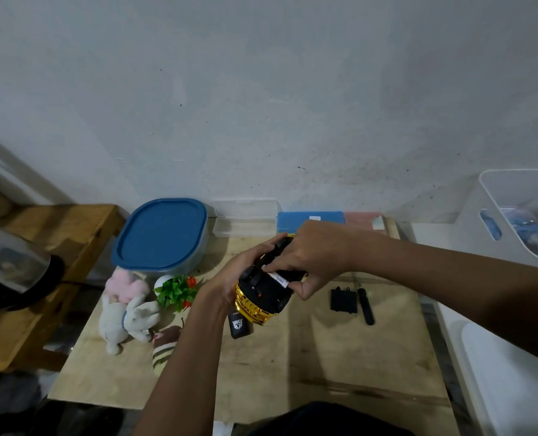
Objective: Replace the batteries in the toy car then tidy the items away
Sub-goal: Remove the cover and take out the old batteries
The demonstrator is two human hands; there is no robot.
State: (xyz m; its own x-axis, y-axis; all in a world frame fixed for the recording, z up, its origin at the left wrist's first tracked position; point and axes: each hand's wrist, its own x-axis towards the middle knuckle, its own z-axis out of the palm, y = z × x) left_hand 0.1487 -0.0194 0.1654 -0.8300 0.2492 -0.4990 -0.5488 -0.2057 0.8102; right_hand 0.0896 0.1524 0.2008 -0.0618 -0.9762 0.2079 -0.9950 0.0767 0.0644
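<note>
A gold toy car [256, 305] is turned upside down above the wooden table [324, 357], its black underside and wheels facing up. My left hand [230, 278] cradles the car from the left. My right hand [308, 259] reaches over the underside, its fingertips pinching a battery [278, 279] with a white label at the open compartment. On the table to the right lie a black battery cover [342, 299] and a black-handled screwdriver [365, 305]. A small black pack [239, 325] with white print lies just below the car.
A blue-lidded container [162, 234], a clear box [245, 217] and blue and pink boxes [311, 222] line the wall. Plush rabbits [129, 313], a small fake plant [174, 292] and a striped toy [163, 350] sit at the left. A white bin [519, 215] stands at the right.
</note>
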